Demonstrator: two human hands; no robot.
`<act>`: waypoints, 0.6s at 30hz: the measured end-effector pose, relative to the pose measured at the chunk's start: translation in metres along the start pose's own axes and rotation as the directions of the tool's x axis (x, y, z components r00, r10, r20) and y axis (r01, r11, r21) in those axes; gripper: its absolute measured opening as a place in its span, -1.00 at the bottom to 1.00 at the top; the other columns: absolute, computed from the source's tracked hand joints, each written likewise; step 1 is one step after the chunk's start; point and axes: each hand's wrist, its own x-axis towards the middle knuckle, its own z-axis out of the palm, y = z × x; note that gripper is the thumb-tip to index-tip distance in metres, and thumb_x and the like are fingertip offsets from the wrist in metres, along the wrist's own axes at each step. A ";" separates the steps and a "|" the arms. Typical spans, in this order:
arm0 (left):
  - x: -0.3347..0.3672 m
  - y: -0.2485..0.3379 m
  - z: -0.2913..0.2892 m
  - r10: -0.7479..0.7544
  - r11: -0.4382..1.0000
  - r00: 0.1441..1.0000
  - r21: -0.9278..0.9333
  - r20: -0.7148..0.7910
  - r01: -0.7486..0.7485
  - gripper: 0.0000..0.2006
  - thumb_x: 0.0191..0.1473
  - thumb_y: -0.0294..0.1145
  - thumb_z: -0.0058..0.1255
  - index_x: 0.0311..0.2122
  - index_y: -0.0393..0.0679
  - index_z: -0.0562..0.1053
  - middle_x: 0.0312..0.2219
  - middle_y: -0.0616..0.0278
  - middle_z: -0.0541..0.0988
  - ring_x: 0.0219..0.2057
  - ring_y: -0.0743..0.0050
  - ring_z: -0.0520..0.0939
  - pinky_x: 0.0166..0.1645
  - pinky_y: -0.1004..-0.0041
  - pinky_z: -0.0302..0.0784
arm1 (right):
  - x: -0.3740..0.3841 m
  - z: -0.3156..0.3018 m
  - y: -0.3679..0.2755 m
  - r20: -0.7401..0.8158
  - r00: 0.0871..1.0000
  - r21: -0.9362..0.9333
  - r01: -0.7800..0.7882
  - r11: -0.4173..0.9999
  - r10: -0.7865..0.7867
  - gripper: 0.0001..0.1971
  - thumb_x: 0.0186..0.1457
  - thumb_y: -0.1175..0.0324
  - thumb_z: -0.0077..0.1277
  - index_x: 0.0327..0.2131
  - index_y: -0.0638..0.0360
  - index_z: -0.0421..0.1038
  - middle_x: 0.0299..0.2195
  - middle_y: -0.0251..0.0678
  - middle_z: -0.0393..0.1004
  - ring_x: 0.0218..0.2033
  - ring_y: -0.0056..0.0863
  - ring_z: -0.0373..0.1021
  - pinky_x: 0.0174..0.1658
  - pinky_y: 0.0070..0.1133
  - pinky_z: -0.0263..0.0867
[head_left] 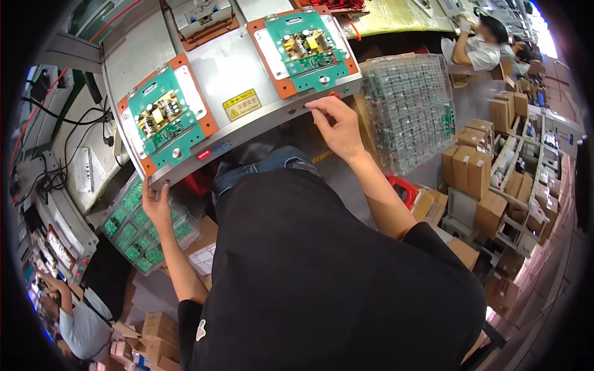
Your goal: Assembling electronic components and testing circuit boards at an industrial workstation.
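A metal machine (216,99) stands before me with a sloped front panel. Two green circuit boards with yellow and black parts sit on it, a left board (164,117) and a right board (303,46), each in an orange and green fixture. At the machine's left front corner, my left hand (158,209) has thumb and forefinger apart, with the thumb at a small button. My right hand (339,127) reaches to the front panel near the right buttons. Its forefinger touches the panel and its thumb is a little apart from it. Neither hand grips anything.
Clear trays of green boards (408,111) are stacked at the right, and more trays (139,229) lie at the lower left. Cardboard boxes (470,164) fill the right side. Co-workers sit at the upper right and lower left. Black cables (62,161) hang at the left.
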 end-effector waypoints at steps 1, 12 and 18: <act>0.000 -0.001 -0.003 -0.016 1.000 0.999 0.000 -0.049 0.016 -0.37 0.05 -0.63 0.19 0.23 -0.30 0.26 0.05 0.12 0.46 0.01 0.33 0.53 0.08 0.39 0.48 | 0.002 -0.004 0.000 0.081 0.994 -0.029 0.078 0.997 -0.076 -0.84 0.12 0.60 0.05 -0.22 0.24 0.53 -0.35 -0.34 0.48 -0.39 -0.64 0.41 -0.38 -0.68 0.29; 0.010 0.014 -0.027 -0.205 0.976 0.963 -0.115 -0.178 0.186 -0.33 0.07 -0.71 0.11 0.30 -0.24 0.21 0.11 0.08 0.42 -0.01 0.44 0.54 0.11 0.43 0.43 | 0.018 -0.066 0.025 0.288 0.904 0.005 0.327 0.945 -0.315 -0.82 0.08 0.65 0.03 -0.23 0.26 0.53 -0.29 -0.22 0.51 -0.31 -0.35 0.49 -0.30 -0.57 0.40; 0.012 -0.013 -0.042 0.034 0.989 0.960 0.147 -0.279 0.008 -0.32 0.04 -0.65 0.14 0.29 -0.18 0.24 0.14 0.00 0.40 0.02 0.39 0.52 0.06 0.40 0.45 | 0.018 -0.079 0.023 0.309 0.884 -0.038 0.381 0.924 -0.351 -0.80 0.03 0.68 0.03 -0.25 0.27 0.53 -0.31 -0.22 0.51 -0.31 -0.34 0.49 -0.28 -0.55 0.42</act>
